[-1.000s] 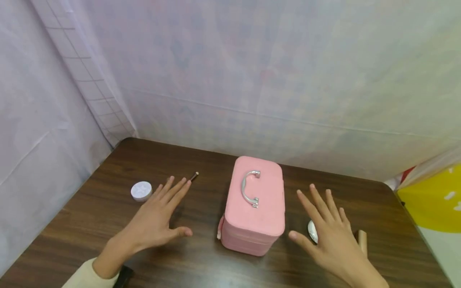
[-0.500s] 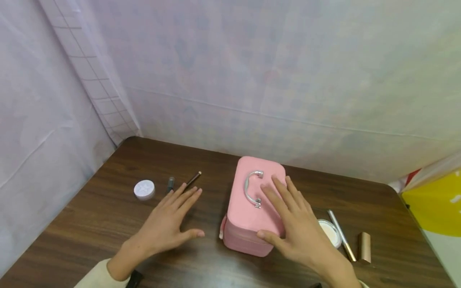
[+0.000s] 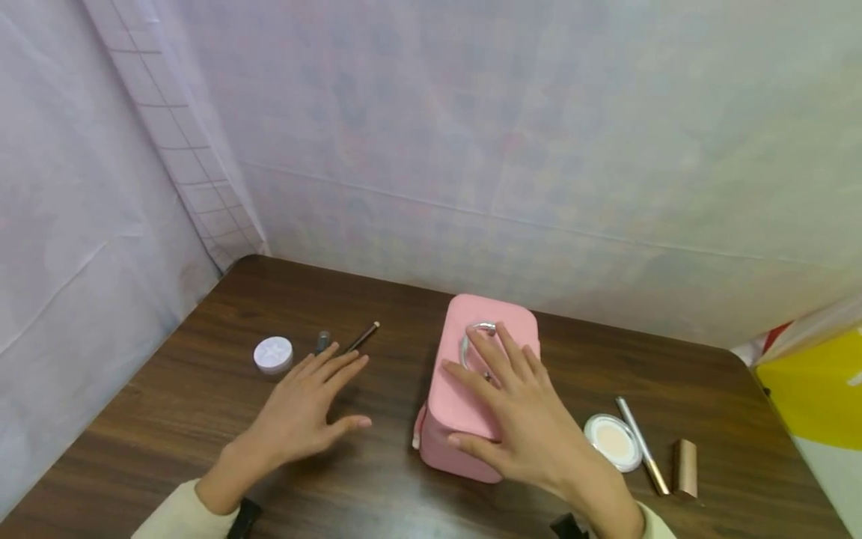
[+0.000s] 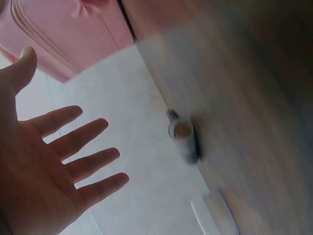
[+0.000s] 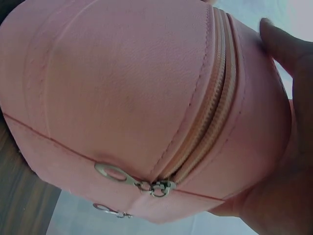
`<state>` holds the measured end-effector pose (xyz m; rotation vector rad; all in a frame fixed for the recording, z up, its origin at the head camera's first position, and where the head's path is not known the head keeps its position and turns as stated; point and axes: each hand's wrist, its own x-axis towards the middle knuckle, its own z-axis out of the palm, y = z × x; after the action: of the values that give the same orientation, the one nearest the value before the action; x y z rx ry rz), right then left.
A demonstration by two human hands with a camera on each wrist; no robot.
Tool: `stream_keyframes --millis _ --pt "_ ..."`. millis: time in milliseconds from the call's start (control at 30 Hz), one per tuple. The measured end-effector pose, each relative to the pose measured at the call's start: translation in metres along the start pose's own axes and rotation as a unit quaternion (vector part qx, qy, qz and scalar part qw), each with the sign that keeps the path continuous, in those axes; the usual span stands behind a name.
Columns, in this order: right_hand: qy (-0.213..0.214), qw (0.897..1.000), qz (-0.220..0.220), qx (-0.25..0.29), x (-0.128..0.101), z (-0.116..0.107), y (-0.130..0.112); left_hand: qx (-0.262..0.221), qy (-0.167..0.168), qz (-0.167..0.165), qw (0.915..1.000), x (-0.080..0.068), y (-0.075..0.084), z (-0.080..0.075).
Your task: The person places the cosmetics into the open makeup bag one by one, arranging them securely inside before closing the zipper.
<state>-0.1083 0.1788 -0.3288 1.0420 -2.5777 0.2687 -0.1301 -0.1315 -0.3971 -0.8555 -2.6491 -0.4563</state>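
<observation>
One pink case (image 3: 471, 389), long axis front-to-back.

The left hand (image 3: 303, 415) lies palm down with its fingers straight and slightly spread, pointing toward one o'clock, the thumb stuck out toward three o'clock. Its forearm runs back toward seven o'clock in a cream sleeve (image 3: 176, 516). The right hand (image 3: 521, 419) is also flat and palm down (fingers extended, not curled), the fingertips aimed toward eleven o'clock and the thumb toward nine, with its wrist trailing off toward five o'clock.
</observation>
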Motion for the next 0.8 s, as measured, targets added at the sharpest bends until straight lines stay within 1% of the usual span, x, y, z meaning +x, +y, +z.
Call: stream_keyframes --millis 200,367,500,667,800 --pt "-0.021 1.000 -0.017 -0.004 0.005 0.002 -0.003 0.002 0.013 -0.014 0.9998 -0.001 -0.008 -0.006" --pt "-0.059 0.998 -0.023 -0.008 0.009 0.002 -0.008 0.001 0.031 -0.012 0.9995 -0.003 -0.015 -0.010" --pt "-0.079 0.996 -0.029 -0.010 0.012 0.000 -0.009 -0.005 0.041 -0.021 0.9989 -0.004 -0.023 -0.015" --pt "-0.068 0.997 -0.043 -0.013 0.015 0.001 -0.005 -0.019 0.053 -0.020 0.9982 -0.005 -0.031 -0.021" --pt "-0.052 0.997 -0.048 -0.013 0.016 0.003 -0.004 -0.026 0.054 -0.018 0.9980 -0.005 -0.033 -0.022"
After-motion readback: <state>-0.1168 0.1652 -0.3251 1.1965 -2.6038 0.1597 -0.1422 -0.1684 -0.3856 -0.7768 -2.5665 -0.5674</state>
